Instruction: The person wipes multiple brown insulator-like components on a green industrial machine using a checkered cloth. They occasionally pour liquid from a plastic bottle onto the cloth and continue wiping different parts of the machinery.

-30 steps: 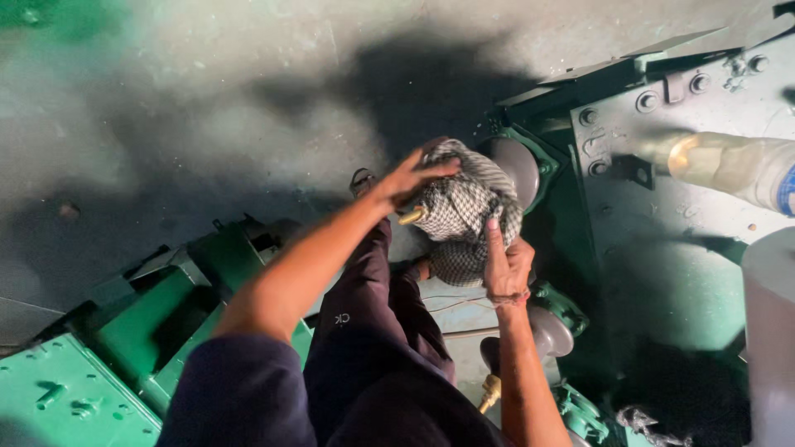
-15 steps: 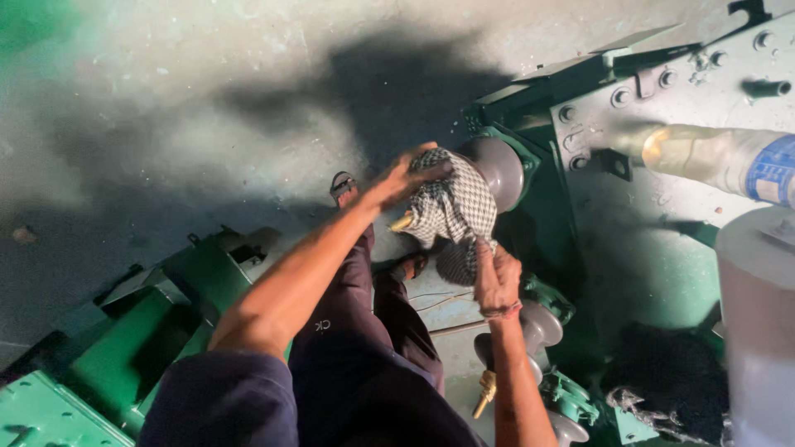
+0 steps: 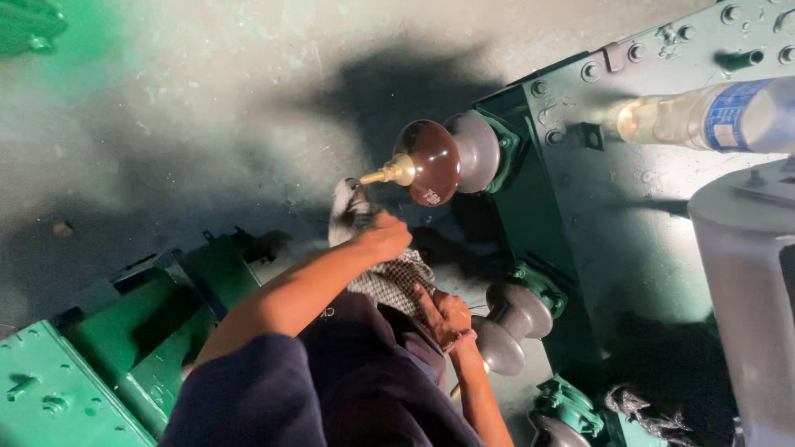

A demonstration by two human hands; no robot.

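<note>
My left hand (image 3: 386,235) grips a checked cloth (image 3: 389,280) from above, and my right hand (image 3: 443,314) holds the same cloth from below, near my dark trousers. A brown glossy insulator (image 3: 431,162) with a brass tip sticks out sideways from a green metal machine body (image 3: 613,240), now uncovered above my hands. A second, grey insulator (image 3: 509,323) sits just right of my right hand. A third one lower down is partly hidden.
A plastic bottle (image 3: 704,116) with a blue label lies on the green body at upper right. A grey cylinder (image 3: 745,290) stands at the right edge. Green metal parts (image 3: 83,364) lie at lower left on the stained concrete floor (image 3: 207,108). My sandalled foot (image 3: 348,211) shows below the insulator.
The cloth was wrapped over the upper insulator; both hands have pulled it down and off, leaving the brown insulator bare. The view has shifted a little.
</note>
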